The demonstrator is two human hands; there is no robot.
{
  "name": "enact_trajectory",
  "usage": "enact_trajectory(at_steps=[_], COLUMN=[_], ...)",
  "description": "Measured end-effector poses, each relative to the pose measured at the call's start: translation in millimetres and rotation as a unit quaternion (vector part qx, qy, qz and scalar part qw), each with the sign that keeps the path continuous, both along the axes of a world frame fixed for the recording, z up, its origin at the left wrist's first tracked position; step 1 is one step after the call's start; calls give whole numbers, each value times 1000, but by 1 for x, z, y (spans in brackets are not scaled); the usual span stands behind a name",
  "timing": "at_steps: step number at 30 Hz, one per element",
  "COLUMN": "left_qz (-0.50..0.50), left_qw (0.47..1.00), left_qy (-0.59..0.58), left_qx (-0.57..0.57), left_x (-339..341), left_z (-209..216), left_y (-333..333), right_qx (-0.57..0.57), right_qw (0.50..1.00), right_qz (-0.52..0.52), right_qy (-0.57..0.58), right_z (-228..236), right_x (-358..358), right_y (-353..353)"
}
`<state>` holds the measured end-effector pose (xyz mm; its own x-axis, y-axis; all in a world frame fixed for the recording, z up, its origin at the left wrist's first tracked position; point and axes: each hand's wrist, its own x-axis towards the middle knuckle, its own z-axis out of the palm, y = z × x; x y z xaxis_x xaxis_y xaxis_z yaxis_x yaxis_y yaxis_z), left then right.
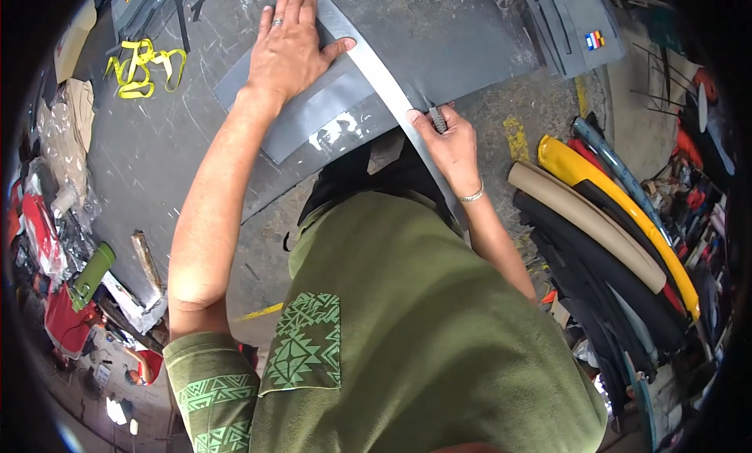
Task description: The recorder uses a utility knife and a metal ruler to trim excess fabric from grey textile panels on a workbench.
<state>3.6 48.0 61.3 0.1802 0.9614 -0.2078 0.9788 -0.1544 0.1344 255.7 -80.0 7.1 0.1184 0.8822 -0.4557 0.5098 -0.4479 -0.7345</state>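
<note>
My left hand (290, 50) lies flat on a grey sheet (333, 116) on the table. Its fingers are stretched out, and its thumb rests on a long metal straightedge (384, 85). The straightedge runs diagonally from the far side down past my right hand (450, 144). A utility knife with a grey ribbed handle (438, 120) is gripped in that hand, close along the straightedge's right side. My right thumb touches the straightedge. Where the blade meets the sheet is too small to make out. Under these lies a larger dark grey sheet (478, 50), reaching toward the right.
A tangled yellow strap (143, 69) lies on the grey table (141, 163) at the left. Stacked grey pieces (560, 22) sit at the far right. Rolls of material, including a yellow roll (619, 202) and a beige roll (583, 222), stand at the right. Plastic-wrapped goods (59, 140) crowd the left side.
</note>
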Motion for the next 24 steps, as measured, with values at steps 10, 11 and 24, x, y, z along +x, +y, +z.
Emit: enact_trajectory(at_steps=[10, 11, 24], left_qz=[-111, -114, -15], left_qw=[965, 963, 984], left_qy=[-187, -192, 93], left_qx=[148, 148, -149], left_x=[-32, -26, 15], left_z=[-84, -64, 8], left_y=[-2, -1, 17], right_qx=[220, 270, 203], right_qw=[947, 929, 923], right_qz=[229, 245, 296], right_qy=[-45, -67, -141], right_z=[55, 52, 45], right_x=[-22, -29, -80], right_y=[54, 60, 109])
